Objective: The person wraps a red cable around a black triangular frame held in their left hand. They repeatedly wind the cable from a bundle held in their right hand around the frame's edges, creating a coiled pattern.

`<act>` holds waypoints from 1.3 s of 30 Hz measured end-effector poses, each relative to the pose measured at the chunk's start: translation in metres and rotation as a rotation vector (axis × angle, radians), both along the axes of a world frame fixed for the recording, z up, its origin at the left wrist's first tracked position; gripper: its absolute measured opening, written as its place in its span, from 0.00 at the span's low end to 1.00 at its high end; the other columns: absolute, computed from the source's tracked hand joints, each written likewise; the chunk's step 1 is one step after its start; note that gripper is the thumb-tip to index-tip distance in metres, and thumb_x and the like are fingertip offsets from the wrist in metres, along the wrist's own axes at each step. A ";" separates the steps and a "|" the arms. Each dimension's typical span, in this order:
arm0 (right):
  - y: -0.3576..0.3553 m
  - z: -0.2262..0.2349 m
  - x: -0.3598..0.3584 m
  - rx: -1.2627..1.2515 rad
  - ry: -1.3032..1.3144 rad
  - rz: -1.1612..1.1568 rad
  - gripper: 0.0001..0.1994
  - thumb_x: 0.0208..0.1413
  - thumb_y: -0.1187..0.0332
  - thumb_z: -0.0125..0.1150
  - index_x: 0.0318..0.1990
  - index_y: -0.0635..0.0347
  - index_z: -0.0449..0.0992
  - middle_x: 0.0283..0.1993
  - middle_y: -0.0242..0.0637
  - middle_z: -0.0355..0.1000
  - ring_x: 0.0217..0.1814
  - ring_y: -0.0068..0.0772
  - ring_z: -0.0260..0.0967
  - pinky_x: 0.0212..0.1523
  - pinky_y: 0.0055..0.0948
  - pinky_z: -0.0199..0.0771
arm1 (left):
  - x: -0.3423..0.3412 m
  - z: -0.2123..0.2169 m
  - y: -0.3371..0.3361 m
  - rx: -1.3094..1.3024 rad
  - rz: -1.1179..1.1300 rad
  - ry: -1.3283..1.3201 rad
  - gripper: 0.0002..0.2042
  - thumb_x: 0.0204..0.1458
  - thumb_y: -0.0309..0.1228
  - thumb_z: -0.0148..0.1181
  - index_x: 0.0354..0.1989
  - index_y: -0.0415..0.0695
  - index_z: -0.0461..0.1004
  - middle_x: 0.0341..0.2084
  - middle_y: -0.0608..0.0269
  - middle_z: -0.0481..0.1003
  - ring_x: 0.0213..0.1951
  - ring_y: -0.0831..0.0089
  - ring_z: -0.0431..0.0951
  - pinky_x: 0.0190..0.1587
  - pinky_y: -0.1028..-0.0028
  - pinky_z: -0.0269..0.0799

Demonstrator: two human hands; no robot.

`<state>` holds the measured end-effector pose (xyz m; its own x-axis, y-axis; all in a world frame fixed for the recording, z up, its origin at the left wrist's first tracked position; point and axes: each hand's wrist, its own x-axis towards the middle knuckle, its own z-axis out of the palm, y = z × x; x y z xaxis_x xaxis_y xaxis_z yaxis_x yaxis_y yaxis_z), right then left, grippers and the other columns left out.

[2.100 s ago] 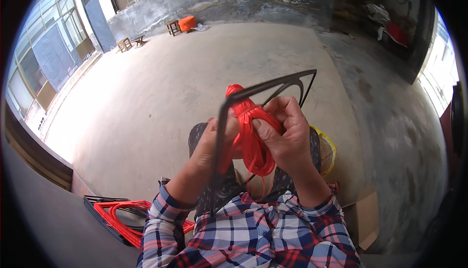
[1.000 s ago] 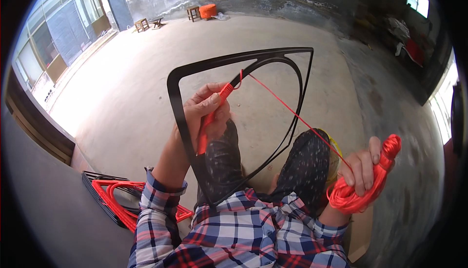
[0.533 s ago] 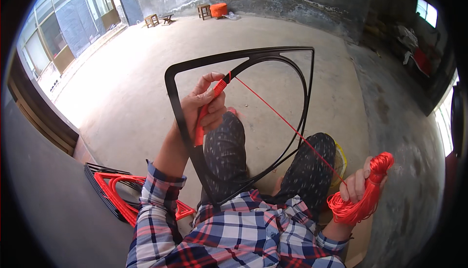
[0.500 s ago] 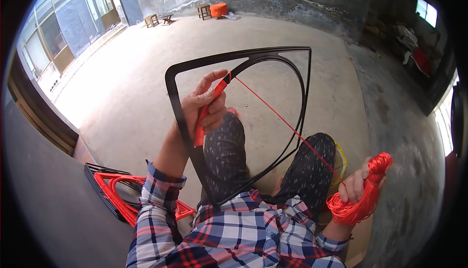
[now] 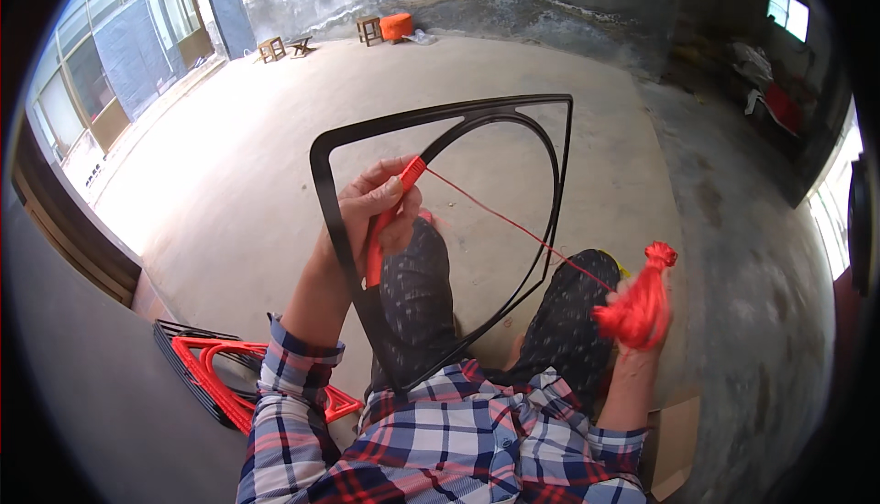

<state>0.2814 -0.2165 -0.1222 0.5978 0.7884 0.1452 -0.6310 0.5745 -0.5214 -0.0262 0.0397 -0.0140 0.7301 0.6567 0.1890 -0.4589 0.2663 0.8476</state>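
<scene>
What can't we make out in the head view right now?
- Right hand: motion-blurred and mostly covered by the red cord bundle; its grip can't be read.
- Black frame: lower corner runs behind the plaid shirt.
- Where the cord meets the frame: hidden under the left hand.
- Red frames on the floor: partly hidden by the left sleeve, bent near the fisheye rim.
- Stools by the far wall: too small.

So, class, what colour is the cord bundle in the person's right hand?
Bright orange-red, clearest in the head view: the cord bundle sits gripped in the right hand.
</scene>
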 end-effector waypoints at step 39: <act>0.056 0.078 -0.048 0.228 -0.244 0.035 0.19 0.54 0.55 0.57 0.40 0.64 0.73 0.57 0.50 0.70 0.64 0.49 0.64 0.65 0.51 0.64 | 0.035 0.033 -0.056 0.008 -0.176 0.003 0.26 0.67 0.52 0.42 0.59 0.43 0.69 0.21 0.63 0.67 0.12 0.82 0.60 0.13 0.80 0.56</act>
